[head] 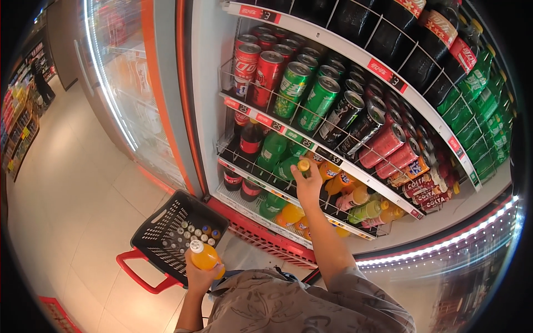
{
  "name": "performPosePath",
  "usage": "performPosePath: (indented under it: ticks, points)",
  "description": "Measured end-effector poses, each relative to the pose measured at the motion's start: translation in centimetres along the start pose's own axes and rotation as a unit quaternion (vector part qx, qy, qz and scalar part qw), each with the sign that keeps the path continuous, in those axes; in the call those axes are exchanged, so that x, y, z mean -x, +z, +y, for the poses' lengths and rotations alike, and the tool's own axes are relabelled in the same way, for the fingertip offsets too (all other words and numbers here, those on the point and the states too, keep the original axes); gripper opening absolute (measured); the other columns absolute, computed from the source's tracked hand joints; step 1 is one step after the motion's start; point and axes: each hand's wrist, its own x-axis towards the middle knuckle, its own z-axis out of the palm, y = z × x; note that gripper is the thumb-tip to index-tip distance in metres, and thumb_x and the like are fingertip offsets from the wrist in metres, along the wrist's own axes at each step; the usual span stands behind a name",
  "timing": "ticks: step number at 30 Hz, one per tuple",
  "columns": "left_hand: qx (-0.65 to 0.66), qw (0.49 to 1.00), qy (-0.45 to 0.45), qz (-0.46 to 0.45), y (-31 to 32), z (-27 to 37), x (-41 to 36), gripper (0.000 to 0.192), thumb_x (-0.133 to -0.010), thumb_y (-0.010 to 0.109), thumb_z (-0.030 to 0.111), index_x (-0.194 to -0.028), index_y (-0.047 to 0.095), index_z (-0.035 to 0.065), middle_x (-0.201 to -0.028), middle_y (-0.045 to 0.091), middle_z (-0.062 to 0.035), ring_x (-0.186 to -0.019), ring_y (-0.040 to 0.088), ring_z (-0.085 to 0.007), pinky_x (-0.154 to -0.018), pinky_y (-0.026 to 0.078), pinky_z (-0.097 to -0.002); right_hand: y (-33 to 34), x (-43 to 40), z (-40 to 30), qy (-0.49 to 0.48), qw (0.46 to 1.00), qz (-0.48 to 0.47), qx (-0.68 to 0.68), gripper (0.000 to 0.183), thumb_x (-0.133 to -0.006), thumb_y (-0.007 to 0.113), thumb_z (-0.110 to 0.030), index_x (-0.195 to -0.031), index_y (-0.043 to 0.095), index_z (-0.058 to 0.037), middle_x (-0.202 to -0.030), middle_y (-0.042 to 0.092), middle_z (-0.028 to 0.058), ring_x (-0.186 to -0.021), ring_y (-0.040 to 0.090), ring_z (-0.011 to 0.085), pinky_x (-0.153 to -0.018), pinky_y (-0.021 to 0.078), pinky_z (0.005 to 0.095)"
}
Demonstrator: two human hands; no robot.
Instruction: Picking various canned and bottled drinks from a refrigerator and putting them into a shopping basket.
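My left hand (199,274) holds a bottle of orange drink (205,259) with a white cap, tilted slightly, beside the shopping basket. Reaching into the refrigerated display case, my right hand (309,185) has its thumb and fingers around the yellow cap (304,165) of a green plastic bottle (287,167). That bottle leans on a lower wire-fronted shelf. Left of it is another green bottle (272,150), then a cola bottle (251,137). Orange soda bottles (339,183) are to its right, partly hidden by my hand.
A black shopping basket (160,245) with a red handle (155,289) stands on the tiled floor, holding several capped bottles. Drink cans (318,102) line the shelf above my right hand. A neighbouring glass-door cooler (125,83) is on the left. Far left, a person (39,81) stands by shelving.
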Motion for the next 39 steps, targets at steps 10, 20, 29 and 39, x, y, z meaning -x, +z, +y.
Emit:
performPosePath:
  ticks: [10, 20, 29, 39]
  points:
    - [-0.053, 0.997, 0.042, -0.040, 0.6, -0.9, -2.2, 0.087, -0.063, 0.090, 0.013, -0.133, 0.041, 0.0024, -0.117, 0.061, -0.0135, -0.106, 0.062, -0.0224, -0.093, 0.050, -0.0354, -4.2, 2.8, -12.6, -0.189, 0.977, -0.044, 0.093, 0.032, -0.068, 0.082, -0.002, -0.098, 0.070, 0.0005, -0.106, 0.065, 0.0115, -0.101, 0.061, 0.0241, -0.090, 0.0470, 0.0336]
    - [-0.078, 0.996, -0.015, -0.051, 1.1, -1.4, -1.0, 0.084, -0.066, 0.090, 0.022, -0.135, 0.044, 0.0048, -0.116, 0.064, -0.0159, -0.110, 0.064, -0.0279, -0.094, 0.050, -0.0365, -0.8, 12.5, -8.2, 0.004, 0.919, -0.366, 0.143, 0.032, -0.068, 0.084, -0.007, -0.095, 0.070, -0.0012, -0.085, 0.063, 0.0102, -0.079, 0.063, 0.0211, -0.073, 0.0492, 0.0315]
    - [-0.105, 0.992, -0.068, -0.017, -4.3, -4.5, -1.9, 0.086, -0.063, 0.092, 0.015, -0.133, 0.043, 0.0047, -0.125, 0.060, -0.0151, -0.116, 0.061, -0.0281, -0.097, 0.049, -0.0373, 12.0, 15.2, 1.8, -0.062, 0.841, -0.523, 0.127, 0.028, -0.067, 0.084, -0.008, -0.088, 0.065, -0.0042, -0.080, 0.062, 0.0118, -0.069, 0.062, 0.0267, -0.063, 0.0494, 0.0344]
    - [-0.079, 0.989, -0.044, 0.114, -11.4, -15.5, -7.8, 0.091, -0.060, 0.093, 0.008, -0.134, 0.041, 0.0071, -0.130, 0.055, -0.0195, -0.118, 0.059, -0.0312, -0.099, 0.048, -0.0414, 33.1, 17.3, 20.4, -0.062, 0.784, -0.569, 0.239, 0.033, -0.075, 0.078, -0.017, -0.103, 0.064, -0.0077, -0.087, 0.068, 0.0187, -0.081, 0.067, 0.0390, -0.073, 0.0537, 0.0426]
